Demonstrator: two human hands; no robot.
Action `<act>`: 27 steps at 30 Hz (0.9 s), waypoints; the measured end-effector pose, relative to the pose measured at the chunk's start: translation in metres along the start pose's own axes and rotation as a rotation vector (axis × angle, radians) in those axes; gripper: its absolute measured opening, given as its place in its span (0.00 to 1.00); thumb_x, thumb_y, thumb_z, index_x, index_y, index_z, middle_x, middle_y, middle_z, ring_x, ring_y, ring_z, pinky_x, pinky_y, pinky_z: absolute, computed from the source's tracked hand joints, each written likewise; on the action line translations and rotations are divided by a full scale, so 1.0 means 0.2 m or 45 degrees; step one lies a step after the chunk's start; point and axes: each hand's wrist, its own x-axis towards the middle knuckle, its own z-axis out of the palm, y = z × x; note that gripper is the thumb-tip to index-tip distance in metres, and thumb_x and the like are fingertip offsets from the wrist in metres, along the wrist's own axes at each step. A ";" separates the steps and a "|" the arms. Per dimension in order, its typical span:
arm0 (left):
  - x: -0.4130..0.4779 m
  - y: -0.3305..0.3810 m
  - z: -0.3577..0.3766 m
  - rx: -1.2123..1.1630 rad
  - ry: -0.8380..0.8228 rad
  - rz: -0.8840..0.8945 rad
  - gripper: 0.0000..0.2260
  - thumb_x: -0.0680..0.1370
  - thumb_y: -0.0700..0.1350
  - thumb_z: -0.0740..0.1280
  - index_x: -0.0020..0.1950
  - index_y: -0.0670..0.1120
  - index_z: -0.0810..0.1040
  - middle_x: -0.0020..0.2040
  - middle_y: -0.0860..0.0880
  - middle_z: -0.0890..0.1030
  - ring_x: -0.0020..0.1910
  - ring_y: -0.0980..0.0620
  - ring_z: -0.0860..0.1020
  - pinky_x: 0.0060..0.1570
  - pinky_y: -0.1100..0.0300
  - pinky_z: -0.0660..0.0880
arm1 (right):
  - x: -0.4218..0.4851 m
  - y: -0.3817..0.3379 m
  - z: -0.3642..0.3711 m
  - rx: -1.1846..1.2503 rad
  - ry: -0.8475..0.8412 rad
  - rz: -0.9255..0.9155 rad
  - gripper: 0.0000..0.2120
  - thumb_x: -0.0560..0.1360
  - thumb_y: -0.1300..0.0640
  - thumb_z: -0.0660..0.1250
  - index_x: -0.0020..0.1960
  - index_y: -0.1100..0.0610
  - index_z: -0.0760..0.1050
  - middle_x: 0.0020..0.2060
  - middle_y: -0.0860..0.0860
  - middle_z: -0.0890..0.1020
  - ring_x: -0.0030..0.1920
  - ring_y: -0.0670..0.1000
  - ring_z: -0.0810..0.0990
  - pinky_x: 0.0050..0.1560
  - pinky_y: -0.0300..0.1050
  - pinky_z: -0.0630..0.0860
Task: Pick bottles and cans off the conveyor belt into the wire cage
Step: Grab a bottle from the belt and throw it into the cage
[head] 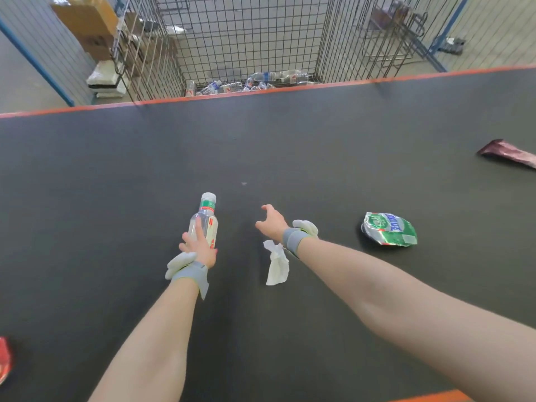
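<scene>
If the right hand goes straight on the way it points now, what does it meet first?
Likely the clear bottle gripped by the left hand: the right hand points left toward its capped end, with only bare conveyor belt between. Their heights are unclear, so it might pass by.

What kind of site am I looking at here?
Probably a recycling sorting line: a wide dark conveyor belt carries mixed litter, a wire cage beyond it holds plastic bottles, and the left hand holds a bottle.
</scene>
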 end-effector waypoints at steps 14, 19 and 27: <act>1.13 0.86 -0.87 -1.491 -0.035 0.090 0.46 0.76 0.56 0.68 0.77 0.50 0.35 0.77 0.46 0.58 0.73 0.43 0.62 0.72 0.44 0.61 | 1.02 -0.78 -0.45 0.346 0.276 -0.110 0.28 0.78 0.59 0.61 0.75 0.58 0.58 0.66 0.60 0.72 0.65 0.60 0.73 0.64 0.49 0.70; 1.41 0.99 -1.02 -1.415 -0.166 0.171 0.46 0.77 0.55 0.66 0.75 0.52 0.29 0.79 0.50 0.48 0.76 0.48 0.55 0.73 0.45 0.56 | 1.43 -1.18 -0.55 0.412 0.344 -0.275 0.27 0.78 0.59 0.61 0.75 0.58 0.58 0.64 0.61 0.74 0.64 0.60 0.74 0.64 0.52 0.70; 1.06 0.54 -0.52 -0.588 -0.090 0.086 0.39 0.78 0.55 0.65 0.78 0.43 0.45 0.76 0.39 0.58 0.76 0.41 0.56 0.74 0.50 0.55 | 1.14 -0.85 -0.30 0.283 0.200 -0.154 0.29 0.78 0.57 0.61 0.77 0.57 0.55 0.69 0.59 0.69 0.68 0.59 0.70 0.67 0.48 0.67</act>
